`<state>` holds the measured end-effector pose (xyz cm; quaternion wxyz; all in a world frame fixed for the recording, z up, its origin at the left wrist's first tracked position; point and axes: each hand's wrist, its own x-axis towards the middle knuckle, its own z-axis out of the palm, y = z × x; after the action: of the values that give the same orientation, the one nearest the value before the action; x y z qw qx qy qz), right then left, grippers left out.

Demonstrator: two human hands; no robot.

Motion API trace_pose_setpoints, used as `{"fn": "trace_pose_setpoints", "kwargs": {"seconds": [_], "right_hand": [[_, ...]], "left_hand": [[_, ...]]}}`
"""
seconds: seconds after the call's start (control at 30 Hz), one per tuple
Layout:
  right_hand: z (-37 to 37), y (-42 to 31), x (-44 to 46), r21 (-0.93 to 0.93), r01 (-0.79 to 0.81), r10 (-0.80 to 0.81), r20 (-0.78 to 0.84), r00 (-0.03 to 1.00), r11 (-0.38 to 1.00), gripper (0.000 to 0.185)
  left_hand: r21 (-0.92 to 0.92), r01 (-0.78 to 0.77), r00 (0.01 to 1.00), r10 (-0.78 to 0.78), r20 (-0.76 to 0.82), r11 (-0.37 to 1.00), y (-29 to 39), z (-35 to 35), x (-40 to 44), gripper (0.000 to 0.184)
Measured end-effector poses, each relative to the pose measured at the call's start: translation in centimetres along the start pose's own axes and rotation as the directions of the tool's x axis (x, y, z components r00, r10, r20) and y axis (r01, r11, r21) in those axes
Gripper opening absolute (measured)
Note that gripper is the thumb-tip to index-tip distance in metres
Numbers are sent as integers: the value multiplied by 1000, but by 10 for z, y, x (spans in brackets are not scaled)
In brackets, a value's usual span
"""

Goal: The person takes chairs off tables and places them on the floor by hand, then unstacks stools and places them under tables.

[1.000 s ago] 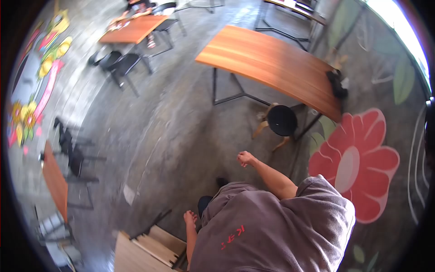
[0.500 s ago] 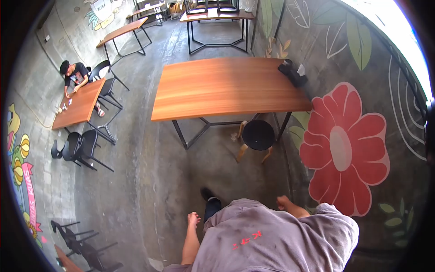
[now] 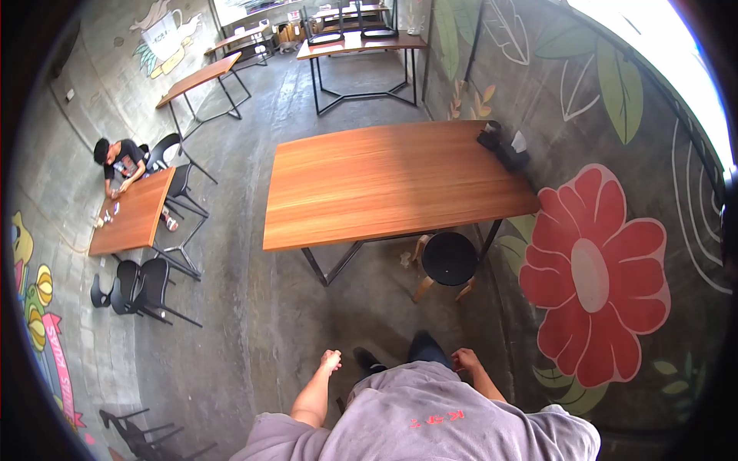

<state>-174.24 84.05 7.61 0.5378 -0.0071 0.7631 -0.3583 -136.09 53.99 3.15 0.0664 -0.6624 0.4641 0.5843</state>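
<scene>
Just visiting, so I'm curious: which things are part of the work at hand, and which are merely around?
Things: left hand and right hand, holding nothing visible; nearest them, black-topped stool, large wooden table.
Rest: black chairs; seated person; red flower mural.

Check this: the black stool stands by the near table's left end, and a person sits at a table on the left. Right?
No, the head view shows the stool by the right end of the near table; a person does sit at a table on the left.

The left hand (image 3: 331,361) and right hand (image 3: 464,359) hang low on either side of the torso (image 3: 430,411). Both look loosely curled.
</scene>
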Motion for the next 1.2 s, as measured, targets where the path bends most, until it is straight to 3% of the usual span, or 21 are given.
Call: {"fn": "trace_pose_setpoints", "kwargs": {"seconds": [0.13,0.17,0.23,0.3,0.4,0.47,0.57,0.63,0.73,1.0,1.2], "right_hand": [[-19,17,10,73,-116,119,-31,992,991,20],[-29,33,17,-158,-51,53,9,999,986,21],[-45,17,15,-379,28,-3,67,998,925,22],[-64,1,12,-306,-166,152,-68,986,937,22],[-92,-14,40,-87,-288,274,-139,952,954,20],[-121,-3,87,137,-262,264,0,964,955,17],[-149,-39,117,168,-246,249,4,969,955,16],[-163,-67,141,27,-201,201,2,980,979,22],[-168,-113,174,-97,-163,167,33,985,982,22],[-92,-230,219,-310,20,34,167,985,951,22],[8,-238,211,-438,90,53,303,951,894,24]], "left_hand": [[14,-42,998,43,-54,999,59,10,10,25],[17,-41,997,42,-59,999,71,16,9,25],[-64,-85,995,82,-51,994,95,33,7,24],[-76,-82,996,79,-40,994,110,53,5,23],[-71,-47,999,48,13,996,122,88,0,20],[-52,-3,1000,4,19,999,124,111,-9,21],[-25,76,997,-75,24,997,126,138,-23,21],[-53,117,993,-116,15,992,126,149,-30,21],[-167,52,997,-61,-50,985,122,152,-41,21],[-373,80,972,-156,-177,924,66,133,-72,22],[-478,147,933,-282,-222,866,-28,135,-68,16]]}}
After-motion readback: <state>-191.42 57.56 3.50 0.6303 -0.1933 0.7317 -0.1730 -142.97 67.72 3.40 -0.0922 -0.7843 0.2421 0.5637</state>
